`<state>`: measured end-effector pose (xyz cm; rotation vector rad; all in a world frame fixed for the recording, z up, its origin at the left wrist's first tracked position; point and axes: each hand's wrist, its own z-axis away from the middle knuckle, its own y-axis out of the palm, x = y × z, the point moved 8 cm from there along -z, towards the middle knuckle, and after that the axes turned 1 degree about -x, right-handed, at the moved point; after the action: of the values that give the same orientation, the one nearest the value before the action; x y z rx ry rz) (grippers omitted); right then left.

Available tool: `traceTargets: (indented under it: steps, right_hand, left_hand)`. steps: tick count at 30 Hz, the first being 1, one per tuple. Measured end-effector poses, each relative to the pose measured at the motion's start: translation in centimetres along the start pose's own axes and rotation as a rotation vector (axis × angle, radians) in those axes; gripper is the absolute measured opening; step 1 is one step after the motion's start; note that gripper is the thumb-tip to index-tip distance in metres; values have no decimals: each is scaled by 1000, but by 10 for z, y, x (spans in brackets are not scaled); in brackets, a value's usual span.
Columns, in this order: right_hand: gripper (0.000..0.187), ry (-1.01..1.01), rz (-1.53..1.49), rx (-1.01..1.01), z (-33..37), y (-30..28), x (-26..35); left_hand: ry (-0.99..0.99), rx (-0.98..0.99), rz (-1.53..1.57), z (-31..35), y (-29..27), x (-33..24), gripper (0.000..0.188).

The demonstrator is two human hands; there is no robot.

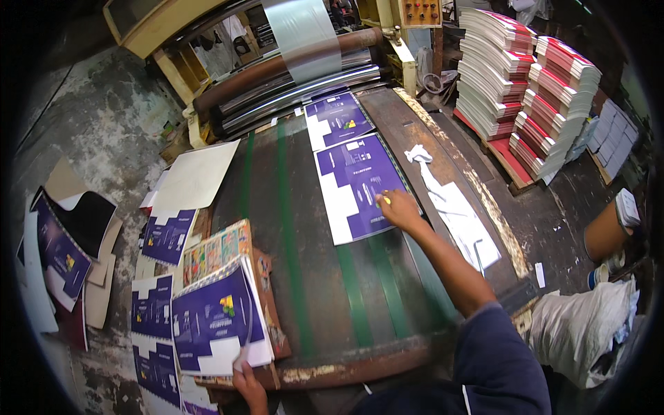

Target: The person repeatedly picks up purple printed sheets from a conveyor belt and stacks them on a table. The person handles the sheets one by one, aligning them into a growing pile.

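A purple-and-white printed sheet (349, 183) lies flat on the dark feed table (321, 290). My right hand (400, 209) rests on its right part, fingers curled; what they hold, if anything, is hidden. Just beyond, another such sheet (340, 123) lies end to end with it, close to the rollers. At the near left is a stack of the same sheets (259, 346). My left hand (250, 389) grips the near corner of its top printed sheet (207, 321), whose right edge bows upward.
Ahead stands a roller machine (290, 86) with a pale film web (301, 34). Tall stacks of red-and-white sheets (494, 76) stand at the far right. Crumpled white paper (460, 221) lies along the table's right side. A white sack (581, 332) sits at the near right; loose sheets (59, 249) lie left.
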<state>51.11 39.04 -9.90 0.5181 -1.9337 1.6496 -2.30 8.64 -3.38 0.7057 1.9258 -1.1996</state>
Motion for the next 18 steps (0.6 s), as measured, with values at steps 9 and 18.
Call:
traceTargets:
  steps: [9,18]
  right_hand:
    - [26,334,-1316,774,323,82,121]
    - [33,847,-1604,397,431,89,44]
  left_hand:
    - [698,563,-293,105,109,-145,52]
    - [477,197,-735,27,31,-72,82]
